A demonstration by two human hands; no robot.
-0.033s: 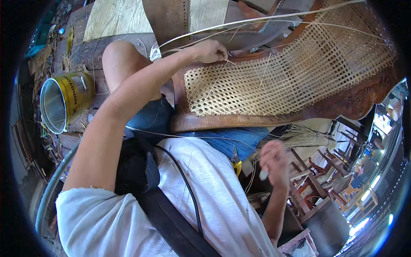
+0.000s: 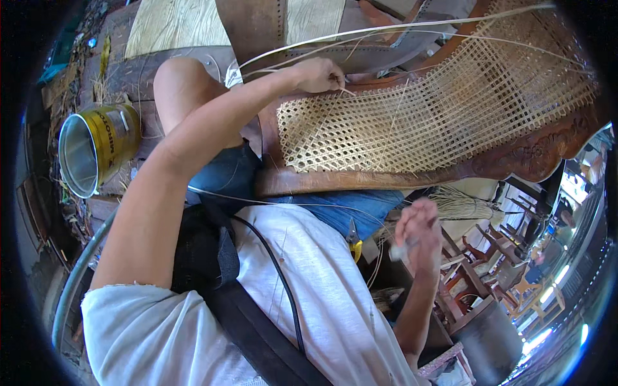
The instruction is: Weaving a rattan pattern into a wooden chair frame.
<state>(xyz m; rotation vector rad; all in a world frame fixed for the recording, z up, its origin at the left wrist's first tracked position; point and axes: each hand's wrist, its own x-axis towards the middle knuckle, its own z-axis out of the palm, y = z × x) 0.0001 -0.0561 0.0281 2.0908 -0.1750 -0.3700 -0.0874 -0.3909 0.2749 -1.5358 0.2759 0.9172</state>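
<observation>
Head: cane panel (image 2: pixel 380 132); tan, latticed

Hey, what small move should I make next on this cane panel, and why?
I'd probably bring your right hand to the upper edge of the cane panel: your left hand is there, pinching a thin strand, while the right, holding a pale, blurred object, is off the panel.

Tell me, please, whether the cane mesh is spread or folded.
Spread: the mesh spans the wooden frame, its grid of holes showing.
</observation>
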